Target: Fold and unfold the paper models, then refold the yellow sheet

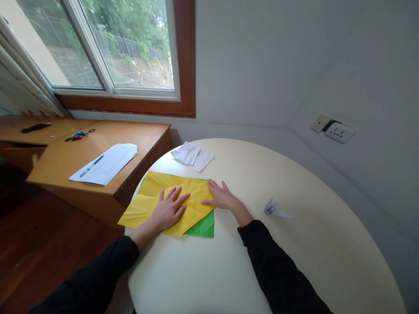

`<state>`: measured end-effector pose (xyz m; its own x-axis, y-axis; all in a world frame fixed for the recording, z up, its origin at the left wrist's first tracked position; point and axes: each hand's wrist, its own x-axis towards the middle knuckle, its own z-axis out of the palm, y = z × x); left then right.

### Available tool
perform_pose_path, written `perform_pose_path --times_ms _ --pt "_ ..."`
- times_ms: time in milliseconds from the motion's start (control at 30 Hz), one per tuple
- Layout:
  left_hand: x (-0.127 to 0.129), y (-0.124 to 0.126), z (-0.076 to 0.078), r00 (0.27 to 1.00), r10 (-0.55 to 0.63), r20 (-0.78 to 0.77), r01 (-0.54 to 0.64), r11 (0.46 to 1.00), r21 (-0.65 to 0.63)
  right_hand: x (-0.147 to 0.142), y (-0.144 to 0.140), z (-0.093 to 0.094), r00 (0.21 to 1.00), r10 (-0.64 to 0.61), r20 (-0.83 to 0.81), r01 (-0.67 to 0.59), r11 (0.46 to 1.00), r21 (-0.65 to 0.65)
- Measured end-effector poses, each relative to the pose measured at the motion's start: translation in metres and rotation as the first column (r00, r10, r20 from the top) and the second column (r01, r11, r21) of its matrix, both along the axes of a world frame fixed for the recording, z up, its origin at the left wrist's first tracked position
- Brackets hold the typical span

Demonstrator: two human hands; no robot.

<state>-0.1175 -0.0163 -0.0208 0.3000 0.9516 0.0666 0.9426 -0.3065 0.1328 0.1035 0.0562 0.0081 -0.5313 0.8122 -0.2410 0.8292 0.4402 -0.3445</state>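
Note:
A creased sheet of yellow paper (140,203) lies over a sheet of green paper (204,225) on the round table's left side. The green shows at the lower right corner and along the top edge. My left hand (168,210) rests flat on the yellow sheet with its fingers spread. At the sheet's right edge, my right hand (221,195) touches the paper with fingers apart. Neither hand is closed on anything. To the right of my right forearm sits a small folded paper crane (275,209).
Creased white papers (193,155) lie near the far edge of the cream table (255,170). On the wooden desk (147,133) at left are white sheets (113,165), a pen (91,165) and scissors (79,135). A wall socket (339,131) is at right.

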Motion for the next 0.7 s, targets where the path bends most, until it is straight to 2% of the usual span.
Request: perform_pose_path --times_ms 133,400,700 --pt "0.001 -0.001 0.002 1.0 0.006 -0.005 -0.006 1.0 -0.01 0.002 0.004 0.004 0.999 0.031 0.014 -0.029 0.997 -0.076" --pt "0.0 -0.001 0.004 1.0 -0.012 -0.006 0.012 0.999 -0.034 0.006 0.012 0.004 0.996 0.078 0.043 -0.072 0.989 -0.132" --pt "-0.002 -0.001 0.007 0.998 -0.06 -0.013 0.059 0.995 -0.074 0.007 0.01 0.013 0.971 0.208 0.116 -0.18 0.959 -0.217"
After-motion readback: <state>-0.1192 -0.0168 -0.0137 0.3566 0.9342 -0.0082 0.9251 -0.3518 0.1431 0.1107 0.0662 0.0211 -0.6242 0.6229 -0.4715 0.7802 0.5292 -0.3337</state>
